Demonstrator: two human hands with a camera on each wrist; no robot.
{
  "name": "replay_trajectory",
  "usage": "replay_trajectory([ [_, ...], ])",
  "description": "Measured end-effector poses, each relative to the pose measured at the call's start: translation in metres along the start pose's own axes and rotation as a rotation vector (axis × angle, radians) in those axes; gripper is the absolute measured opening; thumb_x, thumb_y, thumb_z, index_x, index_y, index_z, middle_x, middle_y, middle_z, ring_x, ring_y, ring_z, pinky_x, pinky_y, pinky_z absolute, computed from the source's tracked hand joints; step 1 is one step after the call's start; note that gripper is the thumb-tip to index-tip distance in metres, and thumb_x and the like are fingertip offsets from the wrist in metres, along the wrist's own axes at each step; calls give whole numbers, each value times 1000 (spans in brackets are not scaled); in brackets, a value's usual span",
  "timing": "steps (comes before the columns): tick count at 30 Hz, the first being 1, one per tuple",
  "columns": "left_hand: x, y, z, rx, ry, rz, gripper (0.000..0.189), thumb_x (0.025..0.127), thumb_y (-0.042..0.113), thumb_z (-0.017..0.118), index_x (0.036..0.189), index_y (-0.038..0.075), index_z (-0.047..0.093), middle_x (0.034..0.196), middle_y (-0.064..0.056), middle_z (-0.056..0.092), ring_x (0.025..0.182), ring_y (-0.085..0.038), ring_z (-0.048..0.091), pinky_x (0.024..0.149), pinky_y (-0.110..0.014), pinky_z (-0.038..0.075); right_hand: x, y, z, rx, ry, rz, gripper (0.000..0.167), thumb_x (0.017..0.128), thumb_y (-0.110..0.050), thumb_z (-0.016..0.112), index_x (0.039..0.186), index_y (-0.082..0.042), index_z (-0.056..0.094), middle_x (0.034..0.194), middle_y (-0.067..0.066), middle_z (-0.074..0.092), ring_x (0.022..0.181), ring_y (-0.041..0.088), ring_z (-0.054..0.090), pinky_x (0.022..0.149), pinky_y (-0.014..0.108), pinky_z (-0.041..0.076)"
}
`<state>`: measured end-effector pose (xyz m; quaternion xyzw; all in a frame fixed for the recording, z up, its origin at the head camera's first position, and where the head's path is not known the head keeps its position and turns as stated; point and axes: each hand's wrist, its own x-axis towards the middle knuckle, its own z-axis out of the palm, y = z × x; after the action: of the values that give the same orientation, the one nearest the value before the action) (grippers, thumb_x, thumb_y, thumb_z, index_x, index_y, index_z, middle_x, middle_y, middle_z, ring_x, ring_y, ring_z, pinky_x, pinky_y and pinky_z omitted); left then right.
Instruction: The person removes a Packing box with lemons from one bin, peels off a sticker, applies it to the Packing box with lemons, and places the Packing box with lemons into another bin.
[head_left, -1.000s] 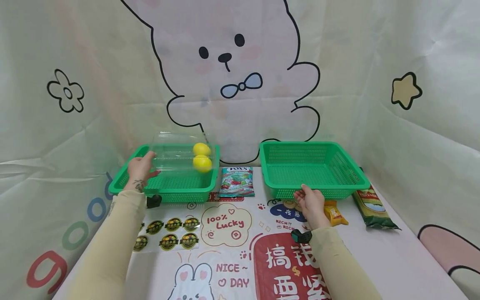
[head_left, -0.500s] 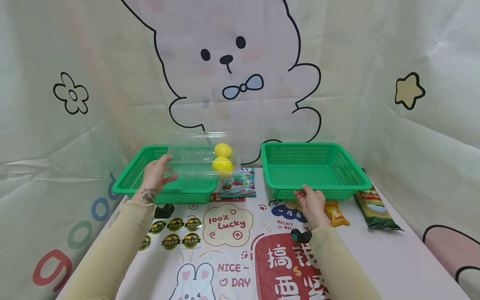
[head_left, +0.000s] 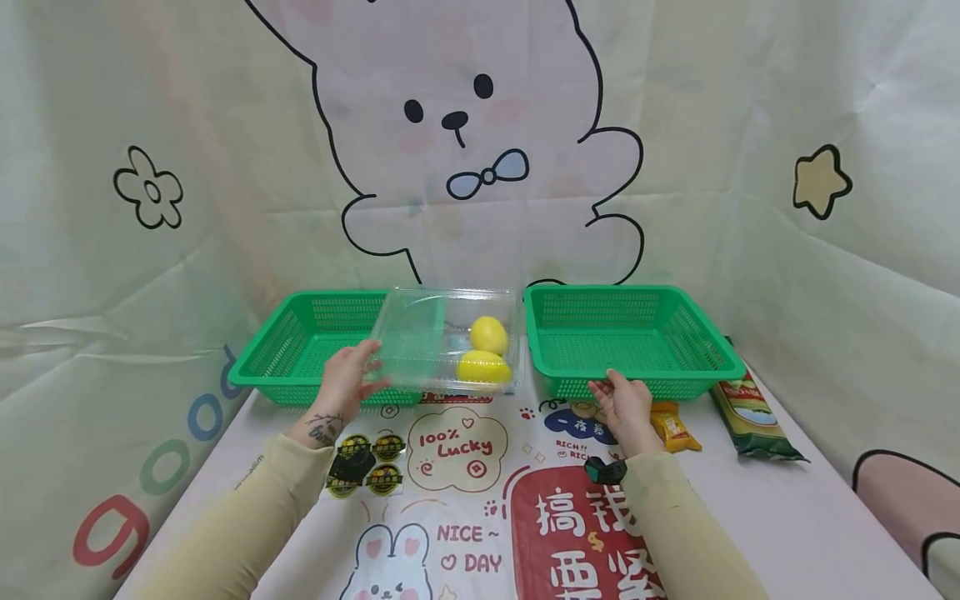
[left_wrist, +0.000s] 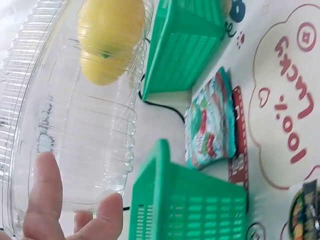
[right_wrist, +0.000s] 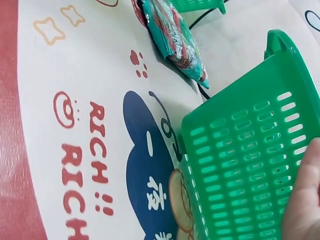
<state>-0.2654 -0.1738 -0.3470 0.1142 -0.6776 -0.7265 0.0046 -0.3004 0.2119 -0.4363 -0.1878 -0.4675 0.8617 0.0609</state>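
My left hand (head_left: 345, 382) grips the left end of a clear plastic box (head_left: 412, 329), thumb and fingers on its edge. Two yellow lemons lie at the box's right end, a round-looking lemon (head_left: 489, 335) behind a longer lemon (head_left: 483, 367). The box is held up over the right part of the left green basket (head_left: 330, 392) and the gap beside it. At the front rim of the right green basket (head_left: 637, 390), my right hand (head_left: 628, 410) pinches the edge; part of that grip is hidden. Nothing lies in the right basket.
A teal candy bag (left_wrist: 210, 122) stands between the baskets, mostly hidden by the box in the head view. A small yellow packet (head_left: 675, 427) and a green packet (head_left: 753, 417) lie right. A sheet of round stickers (head_left: 384, 478) lies at front left.
My left hand has carried the box with the lemons rightward and lowered it, tipping it flatter. The right hand stays at the right basket's rim.
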Motion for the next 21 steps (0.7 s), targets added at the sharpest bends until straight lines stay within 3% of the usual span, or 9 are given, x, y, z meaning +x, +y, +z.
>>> replay_trajectory([
  [3,-3,-8,7,-16,-1,-5,53,92,30,52,130,-2,35,136,-21,34,122,-29,45,71,-20,54,-7,-3,1,-30,-19,55,16,97,-23,44,101,-11,35,91,6,44,78,14,55,84,24,52],
  [6,-6,-16,13,-14,5,-15,50,91,31,54,126,-1,38,133,-20,39,105,-25,57,67,-20,55,-20,-3,6,-71,-31,83,21,98,-30,41,96,-10,36,92,6,43,81,16,53,85,27,52],
  [9,-9,-22,18,-4,6,-20,48,91,31,54,124,0,40,129,-20,43,76,-16,63,61,-19,54,-34,1,16,-147,-78,22,25,99,-33,38,97,-8,37,96,8,44,83,18,53,83,28,53],
  [12,-12,-26,22,-5,1,-19,46,91,30,54,122,0,41,126,-20,44,57,-11,59,58,-18,54,-47,4,27,-258,-173,-91,32,99,-35,38,113,-5,38,109,15,45,94,25,55,85,33,52],
  [16,-18,-29,27,-19,-10,-20,44,90,29,55,120,-1,42,121,-19,44,53,-10,57,58,-18,54,-64,4,42,-388,-325,-180,54,97,-42,39,138,-8,27,135,23,36,118,38,48,95,47,45],
  [21,-24,-33,34,-15,-44,-26,43,91,29,53,118,-2,40,118,-20,45,55,-11,56,58,-19,54,-84,-3,53,-478,-407,-176,60,96,-41,42,146,-16,20,146,19,27,126,43,40,99,55,38],
])
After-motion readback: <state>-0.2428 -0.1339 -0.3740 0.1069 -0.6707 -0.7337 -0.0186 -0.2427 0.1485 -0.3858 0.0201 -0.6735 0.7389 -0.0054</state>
